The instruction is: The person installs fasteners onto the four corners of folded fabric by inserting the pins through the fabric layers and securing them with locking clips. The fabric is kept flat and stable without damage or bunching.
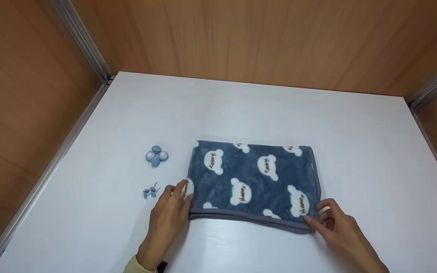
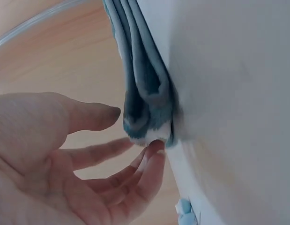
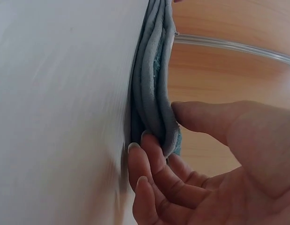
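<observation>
A folded blue fleece blanket (image 1: 254, 182) with white bear heads and grey binding lies flat on the white table. My left hand (image 1: 169, 212) is at its left edge; in the left wrist view the fingertips (image 2: 156, 147) touch the folded end, while the thumb (image 2: 105, 116) stands slightly off the cloth. At the near right corner is my right hand (image 1: 341, 227). Its thumb (image 3: 196, 115) lies on the top layer and its curled fingers (image 3: 159, 157) meet the layered edges, pinching the corner. Stacked layers of the blanket (image 3: 152, 84) show edge-on in the right wrist view.
Left of the blanket sit a cluster of round blue and white pieces (image 1: 155, 156) and several small blue pin-like pieces (image 1: 150, 191). Wooden panels (image 1: 256, 41) border the white table (image 1: 241, 110) at the back and sides.
</observation>
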Available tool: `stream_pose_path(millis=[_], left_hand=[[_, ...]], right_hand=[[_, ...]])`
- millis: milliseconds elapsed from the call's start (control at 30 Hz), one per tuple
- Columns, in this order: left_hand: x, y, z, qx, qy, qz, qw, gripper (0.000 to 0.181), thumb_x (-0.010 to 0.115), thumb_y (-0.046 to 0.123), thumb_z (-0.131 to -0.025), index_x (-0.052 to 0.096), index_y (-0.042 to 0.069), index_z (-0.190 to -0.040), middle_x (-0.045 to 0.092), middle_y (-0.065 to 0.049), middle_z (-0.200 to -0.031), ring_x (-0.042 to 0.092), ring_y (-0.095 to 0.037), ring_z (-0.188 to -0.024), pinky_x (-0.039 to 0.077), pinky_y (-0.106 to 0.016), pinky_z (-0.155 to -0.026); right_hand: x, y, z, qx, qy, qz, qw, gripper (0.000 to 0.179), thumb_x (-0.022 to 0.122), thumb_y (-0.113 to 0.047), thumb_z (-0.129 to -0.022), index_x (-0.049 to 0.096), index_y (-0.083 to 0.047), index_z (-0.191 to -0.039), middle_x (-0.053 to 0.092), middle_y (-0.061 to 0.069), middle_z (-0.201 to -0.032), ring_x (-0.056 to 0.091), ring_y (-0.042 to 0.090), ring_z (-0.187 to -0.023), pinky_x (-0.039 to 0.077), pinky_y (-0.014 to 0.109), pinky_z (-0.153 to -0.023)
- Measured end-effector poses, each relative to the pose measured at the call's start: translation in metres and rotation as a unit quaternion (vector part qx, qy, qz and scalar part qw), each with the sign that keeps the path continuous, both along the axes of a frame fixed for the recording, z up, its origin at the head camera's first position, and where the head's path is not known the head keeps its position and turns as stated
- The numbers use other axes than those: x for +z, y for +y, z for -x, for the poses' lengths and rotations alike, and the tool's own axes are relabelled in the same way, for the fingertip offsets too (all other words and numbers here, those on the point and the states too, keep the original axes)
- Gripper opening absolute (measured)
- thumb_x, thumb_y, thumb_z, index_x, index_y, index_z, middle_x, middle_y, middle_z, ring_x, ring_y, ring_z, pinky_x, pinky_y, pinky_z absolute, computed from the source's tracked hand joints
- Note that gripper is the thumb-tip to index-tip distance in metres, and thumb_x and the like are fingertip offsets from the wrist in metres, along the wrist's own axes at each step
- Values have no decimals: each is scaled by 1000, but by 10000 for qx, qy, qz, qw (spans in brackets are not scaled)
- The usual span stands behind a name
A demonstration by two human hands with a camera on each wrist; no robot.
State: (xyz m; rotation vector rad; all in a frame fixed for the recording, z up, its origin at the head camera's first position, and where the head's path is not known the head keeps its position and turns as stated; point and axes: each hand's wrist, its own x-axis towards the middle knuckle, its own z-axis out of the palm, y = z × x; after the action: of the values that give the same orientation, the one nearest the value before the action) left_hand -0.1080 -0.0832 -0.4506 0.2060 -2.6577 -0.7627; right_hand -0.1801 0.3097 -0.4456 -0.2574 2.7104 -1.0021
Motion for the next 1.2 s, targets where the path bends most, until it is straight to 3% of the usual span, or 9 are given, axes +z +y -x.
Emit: stream_pose_path(millis=[200,433,633,767,967,1200], left_hand=[[2,-22,1,648,355,412,9964,28,79,0,-87,69,-10,-112,64,-26,-96,66,-39,-80,56,-50,-59],[2,-44,2,1114,-114,382,9930,26,77,-4,-88,66,-16,-109,59,-33,-102,65,-45,-84,56,-54,-61],[-2,-50,3,1022,-459,216,9935,19,73,-10,-88,66,-20,-103,58,-34,-99,66,-47,-84,56,-54,-68],[-2,-53,4,870,-462,126,9951,13,71,-14,-87,66,-20,-98,59,-31,-94,67,-47,-84,57,-53,-70],[0,-54,5,831,-463,133,9954,6,71,-16,-85,66,-18,-88,58,-26,-84,67,-43,-76,57,-49,-64],[2,-54,7,933,-771,142,9926,7,72,-13,-85,66,-15,-82,59,-21,-79,66,-37,-73,56,-47,-61]], right_hand=[[1,1,1,-46,-161,-45,9998,34,76,-29,-96,53,-12,-114,62,-2,-80,57,10,-66,47,25,-64],[-1,1,2,-49,-215,-16,9998,34,76,-27,-96,52,-11,-115,62,-1,-81,57,10,-66,47,25,-65],[-2,1,1,34,-85,116,9999,33,76,-25,-95,53,-11,-114,62,-2,-79,59,8,-66,50,24,-66],[-2,1,1,35,-72,149,9999,33,76,-24,-95,53,-10,-114,62,-1,-79,60,8,-66,51,24,-65],[-1,1,1,14,-176,143,9997,33,76,-25,-96,53,-11,-114,63,-1,-80,61,10,-68,52,25,-66],[-1,2,1,0,-218,141,9997,33,76,-27,-96,53,-12,-115,63,-1,-81,61,10,-68,51,25,-67]])
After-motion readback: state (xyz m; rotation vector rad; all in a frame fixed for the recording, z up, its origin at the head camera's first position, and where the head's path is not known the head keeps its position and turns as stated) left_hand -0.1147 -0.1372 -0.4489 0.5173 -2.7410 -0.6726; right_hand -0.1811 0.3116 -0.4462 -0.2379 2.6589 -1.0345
